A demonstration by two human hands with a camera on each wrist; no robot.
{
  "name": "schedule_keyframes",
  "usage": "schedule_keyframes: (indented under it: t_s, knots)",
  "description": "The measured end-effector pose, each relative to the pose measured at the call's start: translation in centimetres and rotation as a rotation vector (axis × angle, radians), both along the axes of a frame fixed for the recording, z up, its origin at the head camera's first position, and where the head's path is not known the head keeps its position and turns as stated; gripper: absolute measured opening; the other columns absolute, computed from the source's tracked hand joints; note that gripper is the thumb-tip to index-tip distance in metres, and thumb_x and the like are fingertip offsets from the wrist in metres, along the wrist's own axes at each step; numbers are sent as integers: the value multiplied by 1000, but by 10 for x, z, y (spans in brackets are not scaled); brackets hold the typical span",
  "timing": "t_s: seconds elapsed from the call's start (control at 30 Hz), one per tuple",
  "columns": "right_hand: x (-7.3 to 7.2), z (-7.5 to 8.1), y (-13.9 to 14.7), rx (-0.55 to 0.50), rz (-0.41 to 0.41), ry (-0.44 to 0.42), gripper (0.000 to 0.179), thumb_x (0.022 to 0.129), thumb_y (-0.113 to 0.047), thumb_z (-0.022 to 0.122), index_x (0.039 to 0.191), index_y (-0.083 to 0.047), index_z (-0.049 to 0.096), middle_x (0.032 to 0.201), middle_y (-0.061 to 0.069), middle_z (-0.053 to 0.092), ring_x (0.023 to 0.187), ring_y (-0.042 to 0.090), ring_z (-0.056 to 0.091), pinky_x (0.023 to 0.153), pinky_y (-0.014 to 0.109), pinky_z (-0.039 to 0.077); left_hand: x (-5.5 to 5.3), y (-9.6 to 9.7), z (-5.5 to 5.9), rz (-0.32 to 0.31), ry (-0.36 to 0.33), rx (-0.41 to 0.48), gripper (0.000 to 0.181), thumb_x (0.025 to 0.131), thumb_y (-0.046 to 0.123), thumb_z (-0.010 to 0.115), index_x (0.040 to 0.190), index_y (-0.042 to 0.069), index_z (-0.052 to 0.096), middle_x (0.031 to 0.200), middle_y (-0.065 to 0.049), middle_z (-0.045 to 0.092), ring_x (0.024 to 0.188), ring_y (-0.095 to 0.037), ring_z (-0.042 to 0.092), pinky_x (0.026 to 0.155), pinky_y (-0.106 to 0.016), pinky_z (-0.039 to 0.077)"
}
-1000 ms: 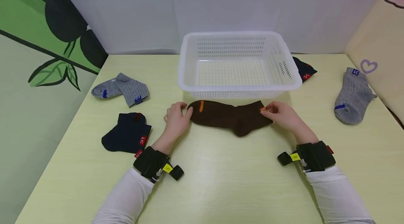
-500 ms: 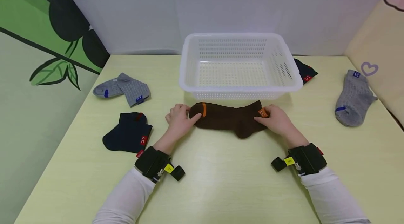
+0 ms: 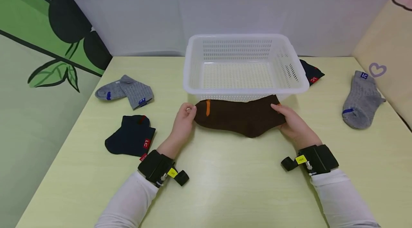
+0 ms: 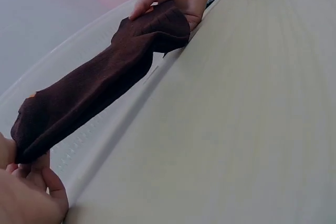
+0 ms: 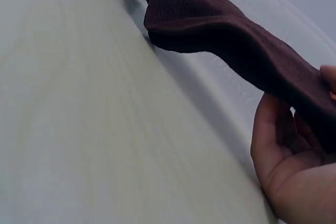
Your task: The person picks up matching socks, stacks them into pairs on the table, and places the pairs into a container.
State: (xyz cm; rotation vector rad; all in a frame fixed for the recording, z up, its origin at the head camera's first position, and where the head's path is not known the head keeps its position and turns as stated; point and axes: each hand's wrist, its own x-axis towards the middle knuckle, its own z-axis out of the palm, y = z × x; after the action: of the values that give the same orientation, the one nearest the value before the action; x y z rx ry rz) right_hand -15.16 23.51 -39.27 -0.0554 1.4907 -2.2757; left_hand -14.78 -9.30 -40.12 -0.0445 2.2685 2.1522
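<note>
A dark brown sock [image 3: 236, 116] with an orange toe stripe is stretched sideways just in front of the white basket, lifted off the table. At its toe end, my left hand [image 3: 183, 121] pinches the tip between thumb and fingers. My right hand [image 3: 297, 128] grips the cuff, thumb on top and fingers underneath, covering most of the orange label. In the left wrist view the sock [image 4: 94, 82] runs up from the near hand to the other one. The right wrist view shows the underside of the sock [image 5: 220, 35] sagging a little between the hands.
The white perforated basket [image 3: 246, 91] stands at the back middle. Grey socks [image 3: 135, 90] and dark navy socks [image 3: 128, 135] lie on the left. A single grey sock [image 3: 360, 101] is at the right, and a navy sock [image 3: 311, 72] is partly hidden behind the basket.
The sock has risen off the table and been pulled straighter. My right hand moved inward along the cuff, then back outward with its fingers now under it. The left hand stayed at the toe.
</note>
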Motion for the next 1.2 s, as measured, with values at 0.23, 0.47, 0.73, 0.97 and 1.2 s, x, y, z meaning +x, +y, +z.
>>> schedule_keyframes:
  t_s: [0.23, 0.47, 0.73, 0.97, 1.2]
  knots:
    - [-1, -4, 3, -206, 43, -49, 20, 101, -14, 39, 98, -12, 59, 98, -4, 63, 89, 9, 62, 77, 23, 50, 1, 4, 3, 9, -35, 415, 10, 102, 4, 34, 103, 13, 38, 73, 10, 57, 68, -1, 53, 62, -17, 41]
    - [-1, -2, 2, -84, 70, 45, 32, 102, -9, 34, 91, -12, 64, 91, -4, 66, 80, 8, 64, 70, 22, 51, 5, 6, 8, 11, -44, 537, 27, 101, 1, 31, 85, 15, 47, 87, 2, 48, 78, -7, 48, 66, -19, 41]
    - [7, 19, 8, 164, 200, 228, 25, 102, -12, 39, 99, -19, 63, 88, -8, 65, 73, 5, 62, 65, 21, 50, 13, 4, 30, -33, 12, 330, 8, 94, -1, 46, 94, 7, 48, 83, 3, 48, 73, -8, 46, 61, -19, 39]
    - [8, 69, 10, 85, 185, 470, 33, 100, -1, 37, 111, -13, 65, 98, -4, 68, 79, 7, 68, 70, 21, 53, 13, 1, 71, -51, 264, 131, 13, 95, 0, 49, 94, 8, 59, 87, 4, 55, 76, -12, 46, 66, -22, 39]
    - [-26, 116, -2, 229, -182, 369, 21, 96, -7, 48, 92, -11, 68, 90, -2, 62, 75, 6, 63, 67, 17, 50, -40, 7, 122, -110, 239, -218, 20, 98, 9, 45, 106, -1, 61, 113, -9, 58, 82, -10, 45, 75, -22, 38]
